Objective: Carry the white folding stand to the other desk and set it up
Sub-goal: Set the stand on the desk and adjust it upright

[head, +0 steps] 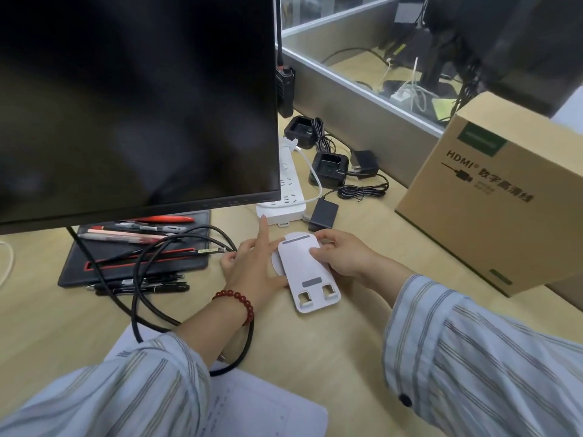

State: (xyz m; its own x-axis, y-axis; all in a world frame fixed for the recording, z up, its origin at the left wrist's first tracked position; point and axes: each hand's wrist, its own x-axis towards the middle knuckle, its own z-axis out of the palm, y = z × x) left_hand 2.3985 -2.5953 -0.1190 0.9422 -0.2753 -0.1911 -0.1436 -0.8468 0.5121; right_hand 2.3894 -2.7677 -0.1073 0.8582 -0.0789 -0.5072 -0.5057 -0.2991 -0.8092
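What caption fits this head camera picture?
Both hands grip the white folding stand lying on the desk.

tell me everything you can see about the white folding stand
The white folding stand lies folded flat on the tan desk, in front of the white power strip. It looks like smooth plastic: a long rounded plate over a round base, two grey pads, two square cut-outs with small lips at the near end. The left hand and right hand grip its sides.

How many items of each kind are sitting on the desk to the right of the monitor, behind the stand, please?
Black charging cradles: 2
White power strip: 1
Black power adapters: 2
Cardboard HDMI box: 1
Total: 6
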